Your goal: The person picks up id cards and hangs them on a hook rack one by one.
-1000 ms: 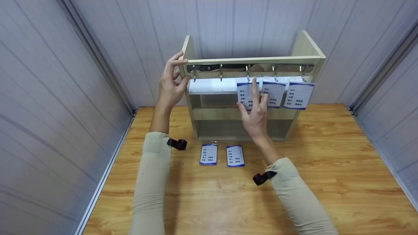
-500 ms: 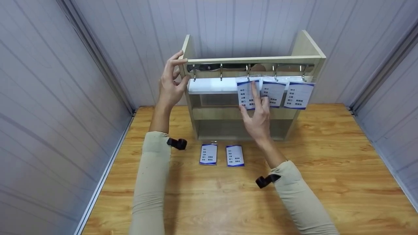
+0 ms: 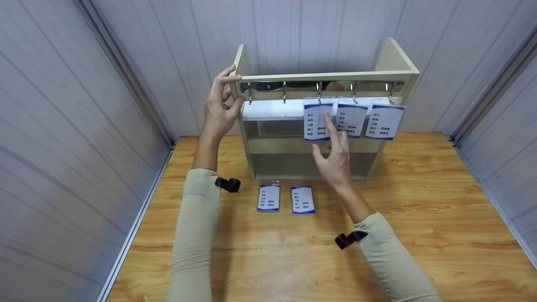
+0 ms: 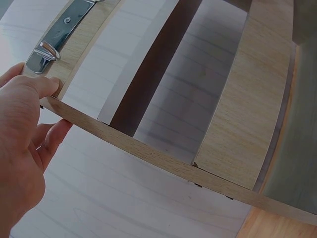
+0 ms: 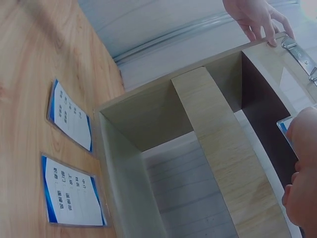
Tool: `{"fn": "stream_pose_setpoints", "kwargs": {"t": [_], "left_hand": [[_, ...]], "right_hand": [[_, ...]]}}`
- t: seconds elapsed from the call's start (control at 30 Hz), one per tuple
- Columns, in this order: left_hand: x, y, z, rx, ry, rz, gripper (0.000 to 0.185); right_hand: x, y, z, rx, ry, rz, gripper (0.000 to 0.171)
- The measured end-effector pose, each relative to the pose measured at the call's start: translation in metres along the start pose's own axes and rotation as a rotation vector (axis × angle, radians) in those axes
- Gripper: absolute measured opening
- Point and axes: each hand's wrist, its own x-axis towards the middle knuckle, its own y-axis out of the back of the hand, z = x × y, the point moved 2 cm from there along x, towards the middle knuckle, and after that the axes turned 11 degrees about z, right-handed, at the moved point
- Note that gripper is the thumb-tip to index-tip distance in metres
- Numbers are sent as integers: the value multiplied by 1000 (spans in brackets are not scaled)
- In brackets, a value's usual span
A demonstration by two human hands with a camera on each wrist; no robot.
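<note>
Light, thin and slick-faced by the look of it: a laminated card (image 3: pixel 317 121) in a clear sleeve, hanging from the middle hook (image 3: pixel 319 93) of the wooden rack (image 3: pixel 392 58), which stands at the desk's (image 3: pixel 419 201) far edge. Likely bends easily and swings at a touch; best pinched at a lower corner or by both side edges. Right hand (image 3: pixel 335 161) just under and beside that card, grip spread and relaxed, index tip at the seam with the next card (image 3: pixel 351 121), pinching nothing. Left hand (image 3: pixel 220 107) clasping the rack's top left corner, thumb and fingers curled round the board. Two more cards (image 3: pixel 268 198) flat near the rack's foot.
</note>
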Motion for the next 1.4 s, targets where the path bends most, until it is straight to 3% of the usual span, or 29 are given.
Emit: {"fn": "stream_pose_setpoints", "kwargs": {"t": [0.87, 1.13, 1.4], "left_hand": [[0, -2, 0, -6, 2, 4, 45], [-1, -1, 1, 9, 14, 6, 45], [-1, -1, 1, 15, 13, 6, 45]], "right_hand": [[-22, 23, 18, 43, -80, -106, 83], [-26, 29, 23, 51, -70, -107, 81], [-31, 31, 24, 8, -37, -167, 81]]}}
